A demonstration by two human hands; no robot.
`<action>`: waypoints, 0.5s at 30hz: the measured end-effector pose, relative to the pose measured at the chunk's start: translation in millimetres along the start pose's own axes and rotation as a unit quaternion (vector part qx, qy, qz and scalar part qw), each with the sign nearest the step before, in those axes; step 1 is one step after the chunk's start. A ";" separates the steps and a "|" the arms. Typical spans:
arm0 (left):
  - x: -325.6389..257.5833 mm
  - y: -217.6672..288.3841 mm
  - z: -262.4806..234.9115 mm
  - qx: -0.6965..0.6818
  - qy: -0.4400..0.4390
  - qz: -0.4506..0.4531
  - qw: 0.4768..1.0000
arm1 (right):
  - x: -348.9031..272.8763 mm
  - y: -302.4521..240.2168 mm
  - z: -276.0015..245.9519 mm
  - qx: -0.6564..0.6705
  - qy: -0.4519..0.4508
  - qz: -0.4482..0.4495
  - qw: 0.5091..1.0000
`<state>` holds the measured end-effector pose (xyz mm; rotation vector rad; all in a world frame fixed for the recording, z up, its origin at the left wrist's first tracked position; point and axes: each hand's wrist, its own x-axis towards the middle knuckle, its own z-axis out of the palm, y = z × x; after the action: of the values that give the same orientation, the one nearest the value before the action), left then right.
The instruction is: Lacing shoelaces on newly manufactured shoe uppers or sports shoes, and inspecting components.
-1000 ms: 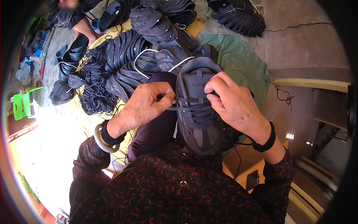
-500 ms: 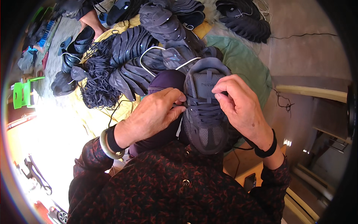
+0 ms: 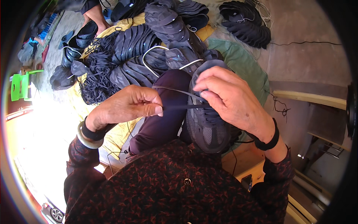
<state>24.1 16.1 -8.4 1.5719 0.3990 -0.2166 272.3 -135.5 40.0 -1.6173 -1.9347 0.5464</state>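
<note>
A dark grey sneaker (image 3: 207, 130) rests against my lap, its toe toward me. My left hand (image 3: 130, 104) is closed, thumb and forefinger pinching a flat black shoelace (image 3: 186, 107). That lace stretches nearly level to the sneaker's lacing. Another stretch of lace slants from above my left fingers to the shoe. Over the sneaker's tongue is my right hand (image 3: 233, 99), its thumb and fingers curled together and hiding much of the upper lacing. Whatever lies between the right fingertips cannot be made out.
Beyond my knee (image 3: 167, 97) lie rows of dark shoe uppers (image 3: 134, 43) and a heap of black laces (image 3: 99, 71) on yellow sheeting. A green sack (image 3: 242, 63) is at right. Another person's bare leg (image 3: 97, 18) shows at far left, above a green chair (image 3: 22, 86).
My left hand has moved left, drawing the lace out from the sneaker. My right hand has shifted left over the tongue, covering it.
</note>
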 end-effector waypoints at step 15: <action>0.1 26.1 12.8 -0.012 -0.029 0.189 0.981 | 31.5 -1.6 27.3 0.422 -0.256 0.127 0.860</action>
<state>35.6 3.3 15.1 1.5814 0.0530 0.0368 249.7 -103.7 25.0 -1.1809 -1.4149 1.7909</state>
